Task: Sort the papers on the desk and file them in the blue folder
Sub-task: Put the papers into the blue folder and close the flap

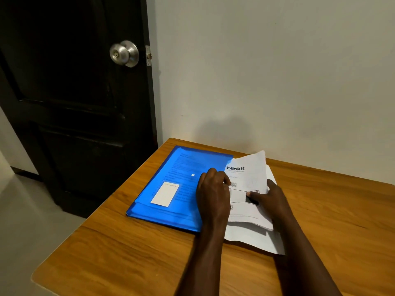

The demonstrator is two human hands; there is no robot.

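I had both hands on the papers [245, 174]: left hand [212, 194] curled over their left edge, right hand [270, 199] pinching the top sheet [250, 165], thumb on top. The papers lay between the grips, touching the folder [171, 178] under my left hand (flap apparently shut). Uneven pulling could crease the lifted sheet or scatter the loose ones beneath.

The desk [132, 253] is looking like smooth wood grain with a soft sheen, the folder [171, 180] is coming across as glossy see-through blue plastic, the papers [248, 212] are looking matt and creased, and the knob [125, 53] is gleaming like brushed metal on a dark, slightly shiny door [74, 116].
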